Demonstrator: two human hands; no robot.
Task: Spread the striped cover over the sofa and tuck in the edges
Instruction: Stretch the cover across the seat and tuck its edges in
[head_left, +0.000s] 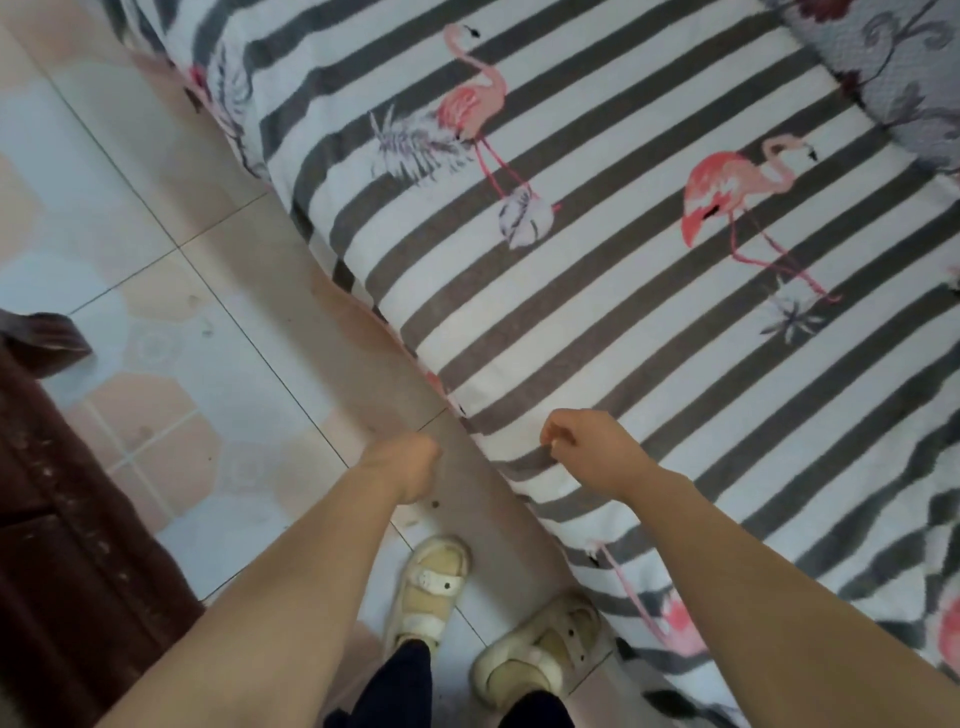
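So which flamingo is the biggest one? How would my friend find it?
Start at the striped cover spread over the sofa. Look toward its right side, near the floral cushion. The biggest flamingo stands there, its pink body bent and head low, unlike the slimmer upright flamingo farther left.

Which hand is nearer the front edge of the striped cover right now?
Right. The right hand is on the striped cover at its front edge, fingers curled against the fabric. The left hand hangs over the floor tiles, clear of the edge.
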